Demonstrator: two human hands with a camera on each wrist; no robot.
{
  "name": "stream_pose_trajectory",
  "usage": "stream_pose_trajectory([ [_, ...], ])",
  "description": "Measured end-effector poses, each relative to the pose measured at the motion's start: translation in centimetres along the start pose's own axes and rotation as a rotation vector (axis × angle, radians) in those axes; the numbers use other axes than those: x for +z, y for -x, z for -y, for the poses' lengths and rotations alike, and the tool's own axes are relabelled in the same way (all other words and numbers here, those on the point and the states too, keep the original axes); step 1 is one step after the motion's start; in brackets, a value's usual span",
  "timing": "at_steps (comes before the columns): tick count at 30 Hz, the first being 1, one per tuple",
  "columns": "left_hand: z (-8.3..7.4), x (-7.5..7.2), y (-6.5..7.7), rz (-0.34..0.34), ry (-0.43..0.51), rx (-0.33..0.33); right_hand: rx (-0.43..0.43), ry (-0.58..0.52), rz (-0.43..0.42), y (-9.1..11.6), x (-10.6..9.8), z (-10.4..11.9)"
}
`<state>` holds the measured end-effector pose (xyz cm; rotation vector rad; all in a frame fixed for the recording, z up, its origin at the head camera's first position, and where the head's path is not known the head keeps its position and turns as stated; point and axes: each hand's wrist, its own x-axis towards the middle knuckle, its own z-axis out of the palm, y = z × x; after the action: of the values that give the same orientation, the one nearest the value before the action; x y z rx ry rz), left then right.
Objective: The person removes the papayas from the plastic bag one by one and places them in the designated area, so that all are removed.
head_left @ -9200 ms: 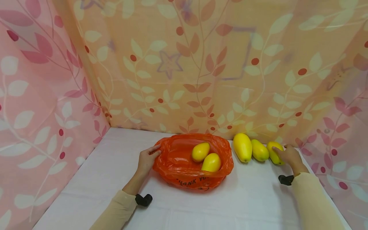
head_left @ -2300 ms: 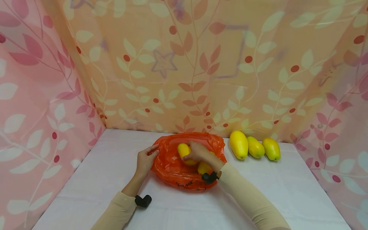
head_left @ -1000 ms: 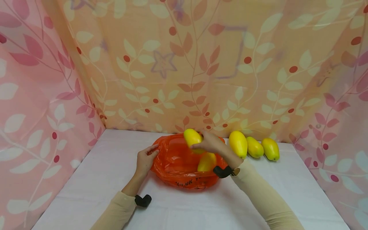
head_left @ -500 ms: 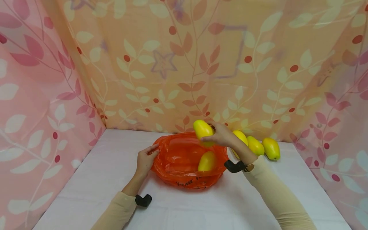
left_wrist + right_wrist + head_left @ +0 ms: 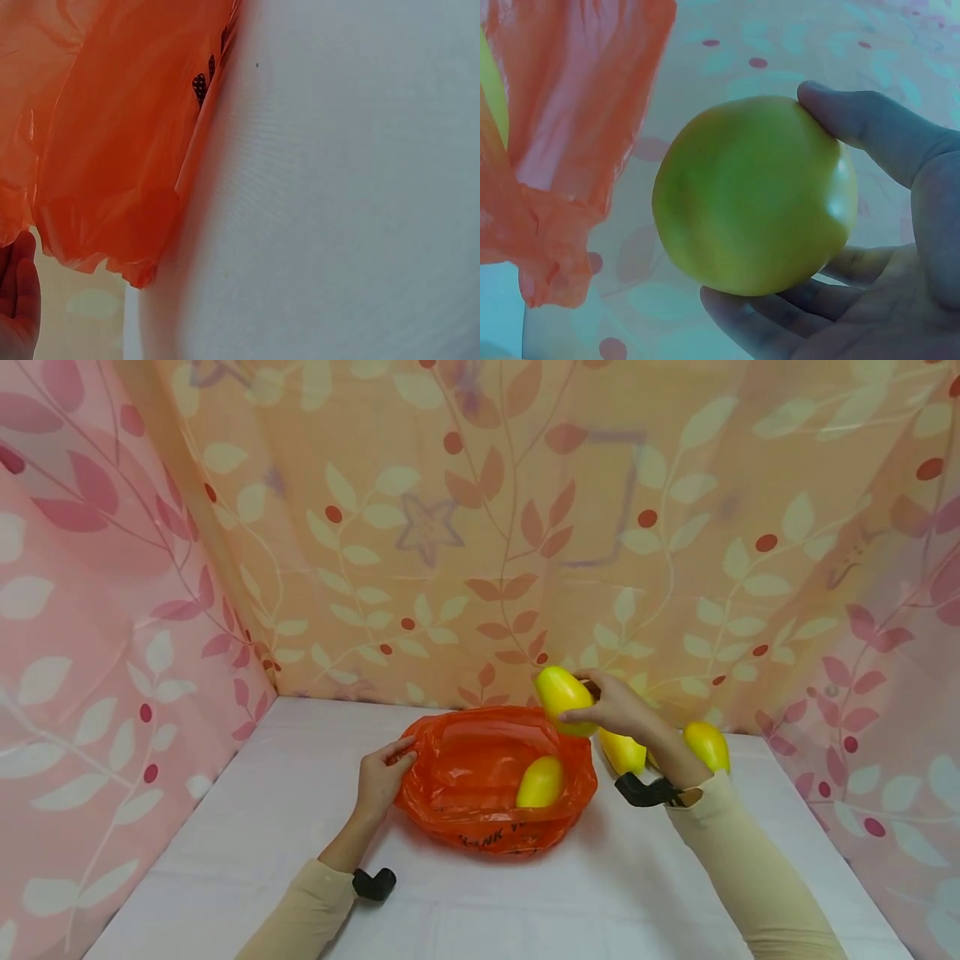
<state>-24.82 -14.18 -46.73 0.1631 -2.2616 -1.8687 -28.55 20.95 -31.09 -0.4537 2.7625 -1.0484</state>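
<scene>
An orange-red plastic bag (image 5: 442, 827) stands spread at its mouth on the white table, with black lettering on its front. My left hand (image 5: 381, 777) pinches its left rim. One yellow mango (image 5: 540, 782) lies inside, toward the right. Above the bag's back right rim, my right hand (image 5: 618, 703) grips another mango (image 5: 558, 692) from the side. In the right wrist view, thumb and fingers spread round the held mango (image 5: 750, 199), whose rounded greenish-yellow end shows. The left wrist view has only some left fingers (image 5: 27, 296) beside the bag (image 5: 112, 165).
Right of the bag, a mango (image 5: 624, 753) and a greener one (image 5: 707, 745) lie near the back curtain. Between them another is mostly hidden behind my right forearm. Leaf-patterned curtains (image 5: 442, 602) enclose the table (image 5: 480, 910) at the back and both sides.
My right hand was on the rightmost mango, later reached into the bag, and has since lifted a mango out, up and to the right. My left hand stays at the rim.
</scene>
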Motion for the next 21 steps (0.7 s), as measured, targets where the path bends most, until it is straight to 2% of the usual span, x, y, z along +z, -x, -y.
stream_pose_trajectory([
  [21, 0.6, -0.1, -0.4, -0.002, 0.001, -0.007, 0.061, -0.078, 0.002, 1.5, -2.0, -1.6],
])
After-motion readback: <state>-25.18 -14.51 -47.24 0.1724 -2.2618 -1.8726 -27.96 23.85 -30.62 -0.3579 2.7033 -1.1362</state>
